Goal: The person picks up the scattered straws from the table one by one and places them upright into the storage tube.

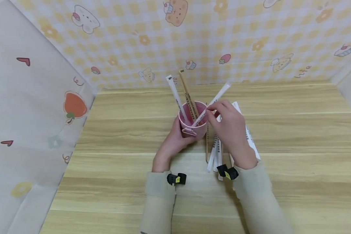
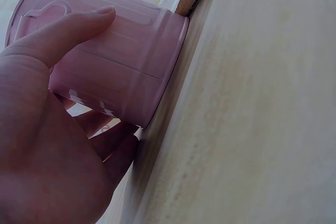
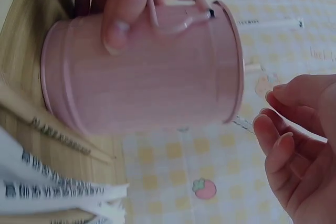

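My left hand (image 1: 173, 140) grips a small pink pail (image 1: 201, 131) from its left side, thumb along the near wall and fingers around the far side. A heart-shaped handle (image 2: 50, 11) shows beside the thumb in the left wrist view. Inside the pail lean a white paper-wrapped straw (image 1: 175, 94) and one in a brown wrapper (image 1: 186, 89). At the rim, my right hand (image 1: 229, 128) pinches another white wrapped straw (image 1: 221, 92) between thumb and fingers. That straw slants, its lower end within the pail. The right wrist view mostly hides it behind the fingers (image 3: 283, 150).
More wrapped straws (image 1: 212, 159), white and brown, lie on the wooden table (image 1: 117, 156) under and beside my right hand. Further white ones (image 1: 253, 143) are just right of it. A yellow checked cloth wall (image 1: 114, 39) rises behind the table, with a pale wall (image 1: 26, 107) at left.
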The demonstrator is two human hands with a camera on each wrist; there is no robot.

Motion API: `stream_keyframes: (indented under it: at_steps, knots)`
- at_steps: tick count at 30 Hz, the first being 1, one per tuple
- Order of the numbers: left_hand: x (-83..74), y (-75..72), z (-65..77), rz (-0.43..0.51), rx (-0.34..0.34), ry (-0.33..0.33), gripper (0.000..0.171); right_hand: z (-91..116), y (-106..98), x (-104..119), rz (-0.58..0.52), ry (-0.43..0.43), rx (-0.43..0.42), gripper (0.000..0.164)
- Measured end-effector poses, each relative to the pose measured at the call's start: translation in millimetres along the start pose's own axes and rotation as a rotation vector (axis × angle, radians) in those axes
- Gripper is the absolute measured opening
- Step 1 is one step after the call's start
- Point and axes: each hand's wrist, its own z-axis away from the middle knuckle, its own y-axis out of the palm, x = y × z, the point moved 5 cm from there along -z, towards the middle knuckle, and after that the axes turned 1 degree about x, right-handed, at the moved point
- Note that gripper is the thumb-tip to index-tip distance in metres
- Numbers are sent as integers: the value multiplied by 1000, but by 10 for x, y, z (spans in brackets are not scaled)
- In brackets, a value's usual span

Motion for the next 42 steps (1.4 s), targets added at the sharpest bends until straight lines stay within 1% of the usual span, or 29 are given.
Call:
stream_keyframes:
  at_steps: [7,9,11,16,18,20,22,24,25,27,29,31,32,36,39,42]
  knots:
    - [-1,-11,-21,12,2,19,99,68,-183,-246,30,95,-28,18]
    - [-3,-19,-25,15,-2,17,100,83,-242,-345,37,140,-26,19]
    - [-1,-28,-22,16,-6,7,101,97,-297,-450,36,201,-7,22]
    - [16,-45,-11,-6,-17,-18,102,150,-400,-702,39,389,68,30]
    - [21,-45,-10,-17,-16,-20,102,175,-416,-783,44,447,100,32]
    - [16,-42,-15,-21,-15,-15,101,197,-415,-856,51,482,133,34]
    - [11,-34,-18,-22,-12,-18,100,224,-393,-927,57,519,184,35]
    - [13,-26,-24,-16,-9,-25,99,263,-360,-1006,67,553,253,36]
    - [55,-19,-39,-15,-13,-22,99,291,-341,-1047,76,570,295,38]
    - [150,-5,-63,-19,-21,-23,100,362,-295,-1139,84,618,408,44]
    - [245,9,-86,-21,-29,-22,101,439,-259,-1220,104,648,515,48]
    - [335,18,-108,-29,-39,-9,102,504,-228,-1283,109,677,607,48]
    - [339,19,-107,-29,-39,-8,103,529,-215,-1308,105,694,641,47]
    - [340,24,-111,-32,-38,5,104,595,-193,-1362,85,748,706,40]
    - [324,26,-100,-42,-33,-4,104,637,-183,-1390,67,791,730,37]
    - [246,20,-72,-26,-25,-10,104,667,-169,-1417,51,826,745,32]
